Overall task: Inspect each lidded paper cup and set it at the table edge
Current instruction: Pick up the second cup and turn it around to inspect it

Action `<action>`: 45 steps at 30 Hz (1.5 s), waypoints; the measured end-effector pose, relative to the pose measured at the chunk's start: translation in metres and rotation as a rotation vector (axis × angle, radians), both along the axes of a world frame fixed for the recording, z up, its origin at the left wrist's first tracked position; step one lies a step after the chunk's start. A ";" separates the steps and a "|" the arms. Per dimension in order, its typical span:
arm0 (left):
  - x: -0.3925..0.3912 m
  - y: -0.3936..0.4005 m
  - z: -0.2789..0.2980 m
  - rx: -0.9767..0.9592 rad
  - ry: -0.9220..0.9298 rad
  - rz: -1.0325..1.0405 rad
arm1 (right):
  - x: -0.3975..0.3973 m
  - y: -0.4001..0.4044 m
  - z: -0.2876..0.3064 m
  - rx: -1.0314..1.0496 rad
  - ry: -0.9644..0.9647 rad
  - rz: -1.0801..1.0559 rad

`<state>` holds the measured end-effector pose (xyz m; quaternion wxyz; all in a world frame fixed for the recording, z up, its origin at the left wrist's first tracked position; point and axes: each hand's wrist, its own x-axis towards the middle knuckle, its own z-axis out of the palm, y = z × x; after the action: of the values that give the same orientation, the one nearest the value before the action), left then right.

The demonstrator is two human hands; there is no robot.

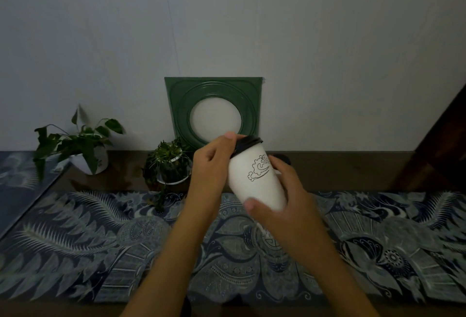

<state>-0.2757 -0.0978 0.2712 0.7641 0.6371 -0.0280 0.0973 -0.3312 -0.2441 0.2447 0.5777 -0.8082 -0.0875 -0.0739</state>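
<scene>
A white paper cup with a brown cloud drawing and a black lid is held tilted in the air above the table, lid pointing away from me. My right hand wraps the lower body of the cup, thumb on its front. My left hand grips the lid's rim with the thumb on top. Another dark lid peeks out behind my right hand; the rest of that object is hidden.
A blue patterned cloth covers the near part of the dark wooden table. Two potted plants stand at the back left. A green square frame leans on the wall. Dark wooden furniture rises at right.
</scene>
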 end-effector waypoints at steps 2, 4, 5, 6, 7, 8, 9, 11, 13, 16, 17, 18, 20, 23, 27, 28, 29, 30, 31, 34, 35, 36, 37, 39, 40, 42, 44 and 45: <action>-0.002 -0.001 0.001 0.006 -0.012 0.000 | 0.000 0.003 -0.001 -0.106 -0.039 -0.010; -0.002 0.000 -0.001 0.015 -0.015 -0.030 | -0.001 0.003 -0.002 -0.064 -0.036 -0.015; -0.002 0.001 -0.001 0.014 -0.009 -0.048 | -0.002 0.001 -0.002 -0.003 -0.017 -0.009; -0.002 0.002 0.000 0.004 0.004 -0.066 | -0.002 -0.001 -0.001 0.075 0.015 0.011; -0.003 0.004 0.000 -0.011 0.016 -0.085 | -0.001 -0.003 -0.001 0.168 0.059 0.045; -0.003 0.006 0.000 -0.029 0.022 -0.104 | -0.001 -0.005 0.000 0.278 0.122 0.084; -0.003 0.007 0.000 -0.049 0.024 -0.124 | -0.001 -0.006 0.001 0.409 0.203 0.128; -0.005 0.009 0.000 -0.097 0.028 -0.158 | -0.003 -0.007 0.005 0.689 0.363 0.253; -0.005 0.009 0.000 -0.115 0.032 -0.165 | -0.006 -0.007 0.009 0.824 0.455 0.331; -0.005 0.008 0.000 -0.124 0.028 -0.144 | -0.006 -0.005 0.008 0.709 0.419 0.270; -0.005 0.008 0.000 -0.115 0.026 -0.134 | -0.005 -0.005 0.006 0.601 0.365 0.213; -0.005 0.008 0.000 -0.101 0.026 -0.118 | -0.005 -0.005 0.005 0.468 0.288 0.160; -0.005 0.008 0.001 -0.069 0.033 -0.081 | -0.006 -0.003 0.004 0.183 0.108 0.089; -0.005 0.005 0.003 -0.048 0.051 -0.038 | -0.007 0.003 -0.002 -0.129 -0.015 -0.011; -0.004 0.008 0.001 -0.035 0.067 -0.052 | -0.008 0.008 -0.008 -0.134 -0.023 -0.027; -0.004 0.009 0.001 -0.035 0.075 -0.064 | -0.008 0.007 -0.008 -0.076 -0.017 -0.018; -0.004 0.010 0.000 -0.044 0.088 -0.077 | -0.008 0.006 -0.006 0.006 0.002 -0.005; -0.004 0.011 0.000 -0.059 0.099 -0.092 | -0.008 0.004 -0.004 0.109 0.038 0.014; -0.004 0.012 0.001 -0.076 0.104 -0.107 | -0.007 0.003 -0.001 0.225 0.093 0.037; -0.004 0.013 0.000 -0.118 0.104 -0.124 | -0.007 -0.003 0.006 0.590 0.338 0.149; -0.004 0.013 0.000 -0.131 0.110 -0.127 | -0.008 -0.005 0.008 0.699 0.415 0.207; -0.004 0.012 0.000 -0.143 0.117 -0.134 | -0.009 -0.007 0.010 0.783 0.483 0.268; -0.003 0.012 -0.001 -0.152 0.121 -0.141 | -0.010 -0.008 0.010 0.845 0.545 0.321; -0.003 0.010 -0.001 -0.156 0.126 -0.139 | -0.011 -0.011 0.009 0.920 0.648 0.388; -0.002 0.009 -0.001 -0.153 0.131 -0.132 | -0.010 -0.012 0.008 0.937 0.680 0.405; -0.001 0.008 0.000 -0.146 0.146 -0.114 | -0.009 -0.012 0.009 0.932 0.693 0.414; 0.001 0.007 0.000 -0.139 0.161 -0.091 | -0.008 -0.011 0.011 0.864 0.624 0.364; 0.001 0.008 0.000 -0.136 0.165 -0.076 | -0.007 -0.010 0.012 0.794 0.546 0.308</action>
<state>-0.2743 -0.0902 0.2710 0.8085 0.5880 0.0175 0.0170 -0.3382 -0.2544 0.2571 0.8464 -0.4937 -0.0166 0.1989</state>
